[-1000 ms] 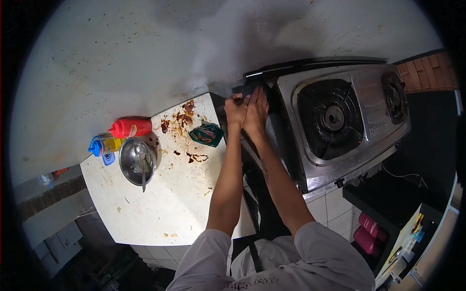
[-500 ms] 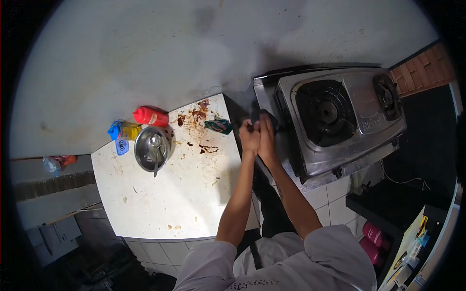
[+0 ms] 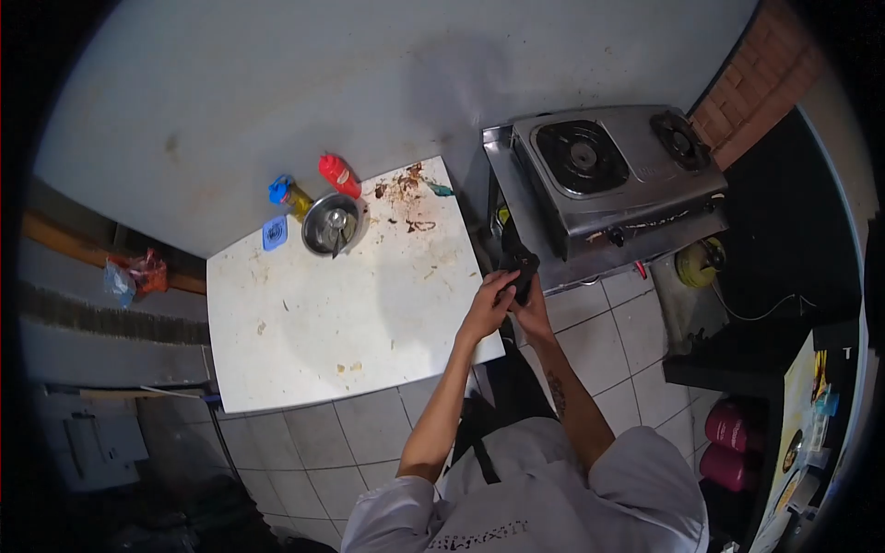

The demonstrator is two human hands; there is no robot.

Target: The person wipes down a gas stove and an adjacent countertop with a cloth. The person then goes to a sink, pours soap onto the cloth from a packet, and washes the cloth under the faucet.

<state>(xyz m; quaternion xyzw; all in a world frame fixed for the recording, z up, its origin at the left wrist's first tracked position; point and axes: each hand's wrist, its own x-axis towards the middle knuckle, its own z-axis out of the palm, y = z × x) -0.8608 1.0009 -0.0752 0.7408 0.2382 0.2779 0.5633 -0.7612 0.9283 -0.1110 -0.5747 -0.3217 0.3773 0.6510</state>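
Now, compared with the earlier frames, both hands and the elongated matte-black object [image 3: 522,276] are nearer the body. They were beside the stove's left edge, near the wall, and are now by the near right part of the white, stained tabletop [image 3: 369,318], between it and the silver metal stand [image 3: 505,180]. The view has turned too, showing more of the left side of the room.

The black object's long axis runs near to far, its far end leaning slightly left. That far end looks narrower, while the near end is broader and lies in the grasp; which end is its front cannot be told.

The left hand [image 3: 489,297] comes from the left, its fingers bent over the near left part of the object, slightly apart, tips against the surface. The right hand [image 3: 532,318] supports it from the near right side; its fingers are mostly hidden, so their state cannot be told. Earlier, the right fingers lay straight and pressed together.

Right of the hands, the two-burner silver stove [image 3: 636,170] sits on the stand. At the far side of the tabletop, from left to right, are a square blue lid [image 3: 275,233], a blue-capped bottle of yellow liquid [image 3: 295,197], a round steel bowl [image 3: 311,232] holding a metal spoon [image 3: 338,241], a red squeeze bottle [image 3: 339,175] and a crumpled green packet [image 3: 441,189].
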